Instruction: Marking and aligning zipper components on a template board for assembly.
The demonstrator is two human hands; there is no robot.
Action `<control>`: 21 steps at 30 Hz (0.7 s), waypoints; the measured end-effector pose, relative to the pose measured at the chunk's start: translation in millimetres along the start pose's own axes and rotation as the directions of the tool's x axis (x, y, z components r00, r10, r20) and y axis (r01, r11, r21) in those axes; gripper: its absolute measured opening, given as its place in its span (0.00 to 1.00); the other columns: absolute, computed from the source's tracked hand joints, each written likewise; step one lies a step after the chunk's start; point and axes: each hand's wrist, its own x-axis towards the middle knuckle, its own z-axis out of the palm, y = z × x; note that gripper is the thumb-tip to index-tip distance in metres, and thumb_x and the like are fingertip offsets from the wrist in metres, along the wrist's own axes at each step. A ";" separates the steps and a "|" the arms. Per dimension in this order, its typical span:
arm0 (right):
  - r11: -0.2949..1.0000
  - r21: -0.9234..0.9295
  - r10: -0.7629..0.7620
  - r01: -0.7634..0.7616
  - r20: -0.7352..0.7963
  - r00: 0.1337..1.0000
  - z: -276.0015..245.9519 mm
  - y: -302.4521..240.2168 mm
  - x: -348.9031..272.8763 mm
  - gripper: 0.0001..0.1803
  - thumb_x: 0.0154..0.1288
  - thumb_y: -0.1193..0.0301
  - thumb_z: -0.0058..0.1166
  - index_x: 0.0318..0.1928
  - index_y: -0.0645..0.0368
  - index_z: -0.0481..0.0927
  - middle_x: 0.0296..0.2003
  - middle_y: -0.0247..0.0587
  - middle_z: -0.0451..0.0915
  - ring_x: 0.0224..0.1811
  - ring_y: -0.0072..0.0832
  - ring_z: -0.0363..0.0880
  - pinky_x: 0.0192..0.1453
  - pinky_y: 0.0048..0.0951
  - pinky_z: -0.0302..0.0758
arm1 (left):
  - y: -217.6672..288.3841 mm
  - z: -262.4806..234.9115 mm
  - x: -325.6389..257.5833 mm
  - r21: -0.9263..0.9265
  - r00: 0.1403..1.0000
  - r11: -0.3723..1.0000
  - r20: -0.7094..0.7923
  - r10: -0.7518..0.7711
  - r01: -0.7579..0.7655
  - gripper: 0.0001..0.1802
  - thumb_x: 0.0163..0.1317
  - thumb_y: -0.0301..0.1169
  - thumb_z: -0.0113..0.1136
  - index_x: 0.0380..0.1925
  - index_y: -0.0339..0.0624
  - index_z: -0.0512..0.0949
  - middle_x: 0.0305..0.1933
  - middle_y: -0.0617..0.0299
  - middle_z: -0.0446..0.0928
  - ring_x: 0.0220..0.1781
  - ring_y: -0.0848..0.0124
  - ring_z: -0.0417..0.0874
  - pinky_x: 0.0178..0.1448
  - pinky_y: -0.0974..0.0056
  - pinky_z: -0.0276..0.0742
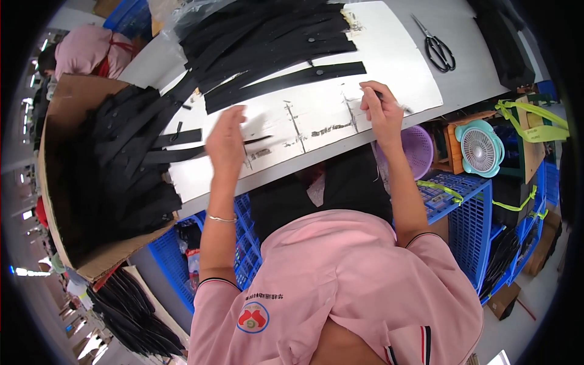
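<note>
Seemingly mid-marking: right hand (pixel 382 112), fingers curled, pinches a dark pen (pixel 389 100) against the white board (pixel 316 115) at 1 o'clock. Left hand (pixel 226 141) hovers open, holding nothing, near a black strap (pixel 176 137) at 10 o'clock. Next move would need a strap laid flat.

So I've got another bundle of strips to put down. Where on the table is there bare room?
Bare patches: the board between the left hand and right hand, and the grey table below the scissors. Crowded: black strips cover the board's far end, and more fill the cardboard box at left.
</note>
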 end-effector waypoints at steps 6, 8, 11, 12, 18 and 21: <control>0.802 -0.481 -0.419 0.353 -0.033 0.907 27.9 -9.9 -45.1 0.11 0.68 0.75 0.64 0.50 0.59 0.86 0.33 0.42 0.86 0.33 0.34 0.86 0.37 0.31 0.79 | 37.5 88.1 12.2 -0.060 0.936 0.936 0.041 0.349 -0.347 0.06 0.71 0.30 0.60 0.43 0.42 0.84 0.43 0.55 0.85 0.42 0.53 0.87 0.45 0.58 0.84; 0.628 -0.553 -0.613 0.548 0.081 0.786 35.3 -11.2 -58.6 0.13 0.62 0.76 0.68 0.47 0.57 0.86 0.39 0.41 0.88 0.35 0.37 0.86 0.40 0.35 0.78 | 45.9 104.9 15.2 -0.048 0.944 0.944 0.020 0.328 -0.327 0.07 0.71 0.29 0.60 0.44 0.42 0.84 0.42 0.55 0.85 0.41 0.53 0.87 0.44 0.57 0.84; 0.507 -0.658 -0.539 0.557 0.263 0.800 44.0 -8.6 -72.1 0.20 0.63 0.74 0.65 0.56 0.56 0.80 0.49 0.39 0.86 0.54 0.35 0.83 0.62 0.43 0.73 | 58.0 116.0 13.0 -0.048 0.958 0.957 -0.004 0.288 -0.288 0.07 0.71 0.30 0.61 0.44 0.43 0.84 0.42 0.56 0.84 0.42 0.54 0.86 0.43 0.57 0.83; 0.505 -0.663 -0.536 0.553 0.261 0.802 41.7 -7.7 -72.8 0.20 0.63 0.74 0.65 0.56 0.56 0.80 0.49 0.39 0.86 0.54 0.35 0.83 0.62 0.43 0.73 | 60.5 115.5 9.2 -0.034 0.963 0.963 0.025 0.267 -0.266 0.08 0.69 0.30 0.63 0.46 0.42 0.83 0.45 0.56 0.84 0.45 0.54 0.86 0.47 0.56 0.82; 0.390 -0.773 -0.480 0.501 0.294 0.827 18.7 -2.3 -67.2 0.23 0.63 0.73 0.65 0.59 0.55 0.79 0.56 0.39 0.84 0.58 0.34 0.81 0.70 0.47 0.65 | 55.4 93.3 -7.7 -0.007 0.953 0.953 -0.030 0.302 -0.302 0.20 0.64 0.31 0.70 0.55 0.41 0.81 0.57 0.54 0.81 0.58 0.55 0.80 0.61 0.54 0.74; 0.419 -0.763 -0.488 0.492 0.268 0.831 18.3 -1.5 -70.5 0.23 0.62 0.71 0.66 0.59 0.55 0.79 0.57 0.39 0.83 0.60 0.34 0.80 0.73 0.48 0.63 | 41.2 93.7 -10.4 0.031 0.955 0.955 -0.020 0.296 -0.295 0.23 0.62 0.33 0.73 0.55 0.40 0.81 0.59 0.54 0.81 0.59 0.55 0.80 0.63 0.55 0.71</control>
